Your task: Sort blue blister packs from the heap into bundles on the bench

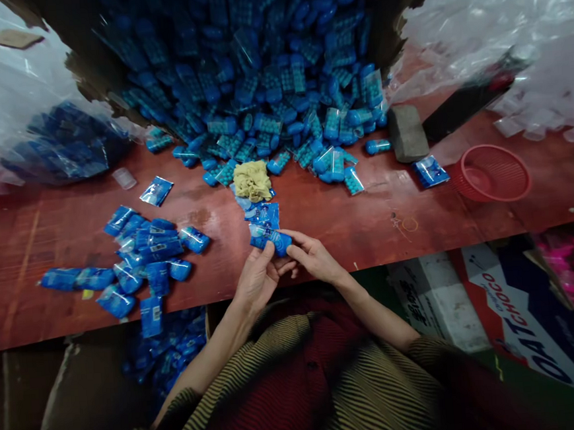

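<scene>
Both my hands meet at the near edge of a red-brown wooden table (416,211). My left hand (258,277) and my right hand (311,254) pinch one small blue item in a clear packet (275,240) between their fingertips. Just beyond it lie a few more blue packets (263,214) and a crumpled yellowish cloth (252,180). A big heap of loose blue items (276,77) fills an open cardboard box at the back. A pile of filled blue packets (141,259) lies to the left of my hands.
A red plastic basket (492,173) sits at right, with a brown block (407,132) and one blue packet (430,171) near it. Clear plastic bags (500,13) crowd both back corners. A box of blue packets (171,350) stands under the table's left; printed cartons (513,316) stand at right.
</scene>
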{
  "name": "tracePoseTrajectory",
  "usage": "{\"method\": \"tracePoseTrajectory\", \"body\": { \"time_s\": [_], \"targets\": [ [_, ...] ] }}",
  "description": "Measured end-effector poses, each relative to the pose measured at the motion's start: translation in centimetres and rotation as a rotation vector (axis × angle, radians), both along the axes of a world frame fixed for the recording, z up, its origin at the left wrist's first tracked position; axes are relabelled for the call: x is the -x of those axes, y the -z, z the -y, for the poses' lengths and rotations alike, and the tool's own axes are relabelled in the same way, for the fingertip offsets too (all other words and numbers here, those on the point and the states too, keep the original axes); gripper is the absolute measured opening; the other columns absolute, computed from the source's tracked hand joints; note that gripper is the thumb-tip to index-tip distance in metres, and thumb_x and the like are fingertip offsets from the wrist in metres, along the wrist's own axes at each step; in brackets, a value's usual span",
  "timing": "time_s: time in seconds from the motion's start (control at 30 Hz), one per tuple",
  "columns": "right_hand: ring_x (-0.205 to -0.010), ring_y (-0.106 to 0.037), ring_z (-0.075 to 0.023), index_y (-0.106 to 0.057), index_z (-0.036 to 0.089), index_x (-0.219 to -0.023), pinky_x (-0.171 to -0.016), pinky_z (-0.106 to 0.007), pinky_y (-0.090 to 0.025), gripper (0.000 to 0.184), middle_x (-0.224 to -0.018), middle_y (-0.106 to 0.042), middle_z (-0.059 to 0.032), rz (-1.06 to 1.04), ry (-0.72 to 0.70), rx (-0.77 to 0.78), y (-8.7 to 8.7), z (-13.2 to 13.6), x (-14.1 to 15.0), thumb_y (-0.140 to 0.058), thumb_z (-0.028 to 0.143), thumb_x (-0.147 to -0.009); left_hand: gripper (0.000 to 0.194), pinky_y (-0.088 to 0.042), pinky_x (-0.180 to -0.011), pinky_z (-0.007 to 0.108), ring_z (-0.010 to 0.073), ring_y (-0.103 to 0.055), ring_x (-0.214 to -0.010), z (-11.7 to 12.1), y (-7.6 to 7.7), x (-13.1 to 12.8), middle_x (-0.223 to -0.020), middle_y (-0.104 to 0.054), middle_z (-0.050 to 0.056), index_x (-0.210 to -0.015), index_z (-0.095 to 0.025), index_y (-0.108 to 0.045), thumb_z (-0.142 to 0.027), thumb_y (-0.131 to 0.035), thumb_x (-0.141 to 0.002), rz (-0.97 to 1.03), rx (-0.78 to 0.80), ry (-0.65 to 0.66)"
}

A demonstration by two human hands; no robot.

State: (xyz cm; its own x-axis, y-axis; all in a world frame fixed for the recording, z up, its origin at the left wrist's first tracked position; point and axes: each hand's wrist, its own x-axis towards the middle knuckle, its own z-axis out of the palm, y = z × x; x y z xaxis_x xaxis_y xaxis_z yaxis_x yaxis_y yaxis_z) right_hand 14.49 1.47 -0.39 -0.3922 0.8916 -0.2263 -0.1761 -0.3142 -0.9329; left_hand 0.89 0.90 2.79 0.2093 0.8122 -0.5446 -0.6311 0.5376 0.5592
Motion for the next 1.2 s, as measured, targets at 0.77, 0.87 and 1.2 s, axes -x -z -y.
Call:
{"method": "tracePoseTrajectory", "body": {
  "time_s": [0.77,0.87,1.2],
  "targets": [
    [-0.085,-0.057,-0.0128,-0.062,0.023,-0.103,-0.080,-0.028,-0.047,0.031,-0.091,-0.063,0.0008,-0.029,0.179,-0.036,-0.21,-0.37,0.13,-0.066,0.023,-0.072,0.021,-0.055,-0.054,0.024,0.0139,-0.066,-0.060,-0.61,-0.20,0.43,-0.070,-0.068,0.003,-0.084,-0.013,-0.063,-0.028,-0.071,-0.072,-0.205,0.129,0.111],
    [-0.079,-0.056,-0.0125,-0.063,0.022,-0.099,-0.078,-0.028,-0.046,0.027,-0.085,-0.062,0.0015,0.042,0.180,-0.083,-0.22,-0.23,0.18,-0.067,0.025,-0.072,0.019,-0.055,-0.055,0.023,0.0124,-0.065,-0.059,-0.66,-0.36,0.45,-0.070,-0.067,0.002,-0.084,-0.013,-0.063,-0.025,-0.071,-0.071,-0.240,0.135,0.082],
    [-0.089,-0.056,-0.0140,-0.062,0.024,-0.105,-0.086,-0.030,-0.045,0.034,-0.095,-0.062,0.0008,-0.049,0.128,-0.065,0.00,-0.23,-0.25,-0.067,0.025,-0.071,0.016,-0.057,-0.060,0.024,0.0114,-0.065,-0.064,-0.11,0.32,0.23,-0.077,-0.069,0.002,-0.086,-0.013,-0.063,-0.019,-0.069,-0.073,-0.055,0.099,0.080]
  ]
}}
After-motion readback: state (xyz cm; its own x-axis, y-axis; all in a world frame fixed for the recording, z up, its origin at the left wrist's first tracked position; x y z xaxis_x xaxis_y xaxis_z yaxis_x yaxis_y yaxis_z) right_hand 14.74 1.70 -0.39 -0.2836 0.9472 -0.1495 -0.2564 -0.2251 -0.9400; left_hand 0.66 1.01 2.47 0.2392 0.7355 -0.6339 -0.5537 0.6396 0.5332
